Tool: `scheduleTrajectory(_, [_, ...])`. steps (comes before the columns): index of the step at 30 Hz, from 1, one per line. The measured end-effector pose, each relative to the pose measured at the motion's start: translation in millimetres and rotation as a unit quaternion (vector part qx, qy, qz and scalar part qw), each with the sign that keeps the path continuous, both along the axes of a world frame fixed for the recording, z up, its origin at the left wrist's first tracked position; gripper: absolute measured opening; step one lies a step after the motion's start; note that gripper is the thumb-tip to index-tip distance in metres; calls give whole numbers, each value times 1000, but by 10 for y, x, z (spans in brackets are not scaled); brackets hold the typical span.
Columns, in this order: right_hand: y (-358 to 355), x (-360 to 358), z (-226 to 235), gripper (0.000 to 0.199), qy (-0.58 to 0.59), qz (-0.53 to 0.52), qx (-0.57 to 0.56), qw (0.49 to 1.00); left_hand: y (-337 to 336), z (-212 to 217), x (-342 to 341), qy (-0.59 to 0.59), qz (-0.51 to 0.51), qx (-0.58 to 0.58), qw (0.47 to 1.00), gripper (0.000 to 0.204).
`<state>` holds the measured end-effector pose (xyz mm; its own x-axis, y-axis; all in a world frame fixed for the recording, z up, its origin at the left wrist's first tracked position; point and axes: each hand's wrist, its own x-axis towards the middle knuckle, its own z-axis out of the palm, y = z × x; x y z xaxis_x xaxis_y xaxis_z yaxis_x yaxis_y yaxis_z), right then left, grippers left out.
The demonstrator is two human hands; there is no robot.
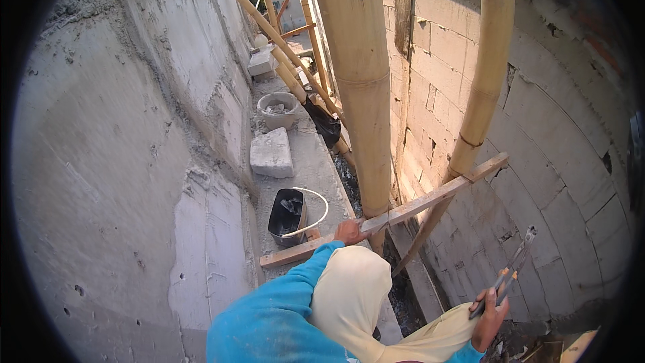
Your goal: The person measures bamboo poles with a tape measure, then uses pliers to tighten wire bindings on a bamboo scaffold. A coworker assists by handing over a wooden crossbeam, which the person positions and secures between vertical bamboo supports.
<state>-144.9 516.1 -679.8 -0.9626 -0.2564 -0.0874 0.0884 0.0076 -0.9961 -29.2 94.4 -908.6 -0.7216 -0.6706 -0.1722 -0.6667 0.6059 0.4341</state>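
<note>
My left hand (348, 232) is closed on a wooden batten (430, 199), which slants across in front of me past two bamboo poles. Its grip sits just left of the thick upright bamboo pole (363, 107). Binding wire seems to circle the pole and batten where they cross. At the lower right, my right hand (490, 316) grips long-handled pincers (514, 269) with dark handles and orange marks, their metal head pointing up and away from the batten. Both sleeves are blue, and my cream-clad knee (353, 289) rises between the arms.
A black bucket (287, 217) with a pale handle stands on the narrow ledge. Beyond it are a white block (271, 152) and a round grey tub (278, 109). A rough plastered wall (114, 161) closes the left, a block wall (537, 181) the right. Slanting bamboo (269, 27) lies ahead.
</note>
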Motion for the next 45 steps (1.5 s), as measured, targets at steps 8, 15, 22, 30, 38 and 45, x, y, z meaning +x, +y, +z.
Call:
scheduleTrajectory(8, [-36, 28, 85, 56, -5, 17, -11, 1000, -4, -18, 15, 37, -3, 10, 999, 62])
scheduleTrajectory(15, [-97, 52, 111, 56, -4, 7, 24, 1000, -34, -71, 6, 37, 9, 13, 999, 60])
scheduleTrajectory(22, [-70, 22, 5, 59, 46, 46, 99, 993, -37, -69, 12, 45, 1, 4, 999, 60])
scheduleTrajectory(30, [-186, -162, -123, 49, 86, 174, 279, 941, -19, -64, 54, 164, 5, 28, 986, 61])
scheduleTrajectory(38, [-927, -177, -136, 49, 250, 445, 387, 768, 508, -41, 884, 397, 207, -113, 887, 15])
scheduleTrajectory(45, [-1252, -205, -1062, 57, 342, 583, 253, 692, 639, -159, 2049, 235, 424, -147, 862, 25])
